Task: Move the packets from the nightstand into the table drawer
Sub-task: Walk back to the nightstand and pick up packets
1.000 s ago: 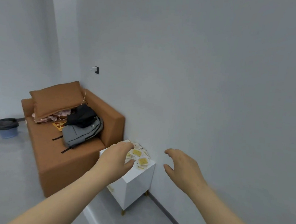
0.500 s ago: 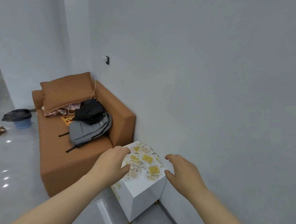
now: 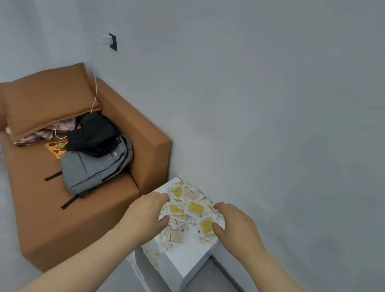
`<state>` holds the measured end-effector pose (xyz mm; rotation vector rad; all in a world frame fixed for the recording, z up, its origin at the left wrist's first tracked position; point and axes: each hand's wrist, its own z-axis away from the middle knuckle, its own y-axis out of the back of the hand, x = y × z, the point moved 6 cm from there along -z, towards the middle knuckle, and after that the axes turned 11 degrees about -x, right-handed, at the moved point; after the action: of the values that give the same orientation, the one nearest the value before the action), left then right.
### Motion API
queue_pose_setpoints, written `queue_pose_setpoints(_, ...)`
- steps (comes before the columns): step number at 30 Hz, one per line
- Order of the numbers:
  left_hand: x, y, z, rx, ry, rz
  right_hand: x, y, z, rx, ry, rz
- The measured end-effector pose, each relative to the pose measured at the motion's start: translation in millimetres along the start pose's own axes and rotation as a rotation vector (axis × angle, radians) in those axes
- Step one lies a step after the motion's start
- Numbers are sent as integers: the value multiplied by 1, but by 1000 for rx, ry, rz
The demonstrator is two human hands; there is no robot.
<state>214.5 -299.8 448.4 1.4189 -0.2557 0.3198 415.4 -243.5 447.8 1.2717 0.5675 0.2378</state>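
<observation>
**Both hands over the packet pile, nothing picked up**

Here we are at the corner of the room. The small white cube-shaped nightstand [image 3: 193,268] stands against the grey wall, just beside the arm of the brown fabric sofa [image 3: 79,217]. Its top is heaped with flat paper packets [image 3: 191,208], some yellow-faced and some pale, overlapping in a loose pile. A few spill over the near left edge, above the gold bar handles [image 3: 151,254] on the front.

The left hand [image 3: 147,213] is at the pile's left side, fingers bent in a loose claw with the thumb apart, and nothing is caught between them. The right hand [image 3: 236,226] is at the right side in much the same spread, relaxed shape. Its thumb tip lies right at a yellow packet near the edge, though I cannot tell if it presses on it. The packets lie between the two hands, all of them on the nightstand.

On the sofa, a grey fabric backpack [image 3: 94,168] slumps against the armrest with a black bundle [image 3: 92,134] on top. A brown rectangular cushion [image 3: 46,99] leans behind them. A thin white cable [image 3: 95,98] runs down from the dark wall socket [image 3: 113,42].
</observation>
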Motion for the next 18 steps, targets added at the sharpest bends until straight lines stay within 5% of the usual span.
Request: queue_pose_setpoints(18, -66, -65, -225, -273, 72, -40, 110, -67, -207, -240, -91, -65)
